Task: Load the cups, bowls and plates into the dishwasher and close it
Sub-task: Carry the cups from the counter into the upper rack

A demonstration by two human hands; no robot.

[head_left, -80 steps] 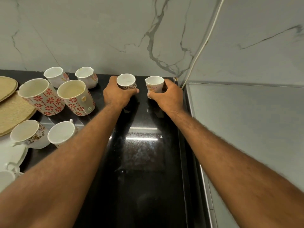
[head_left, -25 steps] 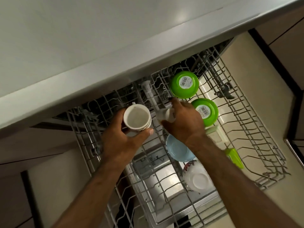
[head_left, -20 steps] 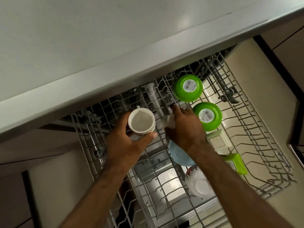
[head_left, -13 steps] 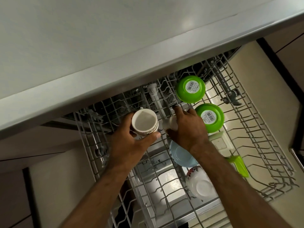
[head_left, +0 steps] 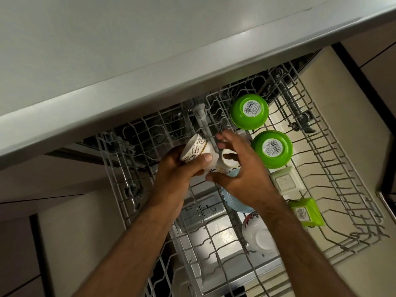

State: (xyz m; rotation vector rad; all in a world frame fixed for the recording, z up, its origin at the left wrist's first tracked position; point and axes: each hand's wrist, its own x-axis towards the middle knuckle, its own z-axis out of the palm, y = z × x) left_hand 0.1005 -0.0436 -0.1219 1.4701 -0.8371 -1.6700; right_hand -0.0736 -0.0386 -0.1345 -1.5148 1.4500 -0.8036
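The dishwasher's upper wire rack [head_left: 334, 189] is pulled out below me. My left hand [head_left: 177, 168] grips a small white cup with a dark floral band [head_left: 196, 150], tipped on its side with the mouth facing away to the left. My right hand [head_left: 242, 166] sits just right of it, fingers spread over a second small white cup [head_left: 228, 160] that rests in the rack. Whether those fingers still grip it is unclear. Two green bowls [head_left: 249, 111] [head_left: 272, 148] lie upside down at the rack's back right. A light blue bowl [head_left: 233, 200] and a white flowered bowl [head_left: 257, 234] lie partly under my right forearm.
A grey countertop edge [head_left: 150, 88] overhangs the rack's back. A white square container [head_left: 286, 182] and a green square one [head_left: 304, 211] lie in the rack's right half. A grey spray tube [head_left: 202, 123] stands at the back middle. Bare tines fill the rack's left side [head_left: 128, 168].
I carried two small cups from the black counter to the rack. In the last second my left hand tipped its cup from upright onto its side, and my right hand's fingers spread apart over its cup.
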